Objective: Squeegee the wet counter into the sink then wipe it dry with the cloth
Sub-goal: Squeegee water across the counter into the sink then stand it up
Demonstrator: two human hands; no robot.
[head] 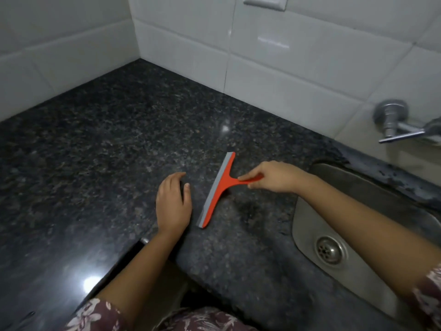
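Your right hand [274,176] pinches the red squeegee [218,189] by its handle, near the counter's [95,151] sink [358,199] edge. Your left hand [173,203] lies open just beside it.

This is a home kitchen. A dark speckled stone counter [100,144] runs into a corner, and white glossy wall tiles [274,68] rise behind it on both sides. A steel sink [358,187] with a round drain [330,250] is set into the counter at its right end. A metal tap [396,123] is fixed to the tiles just above the sink. A white wall switch plate [265,1] sits high on the tiles.
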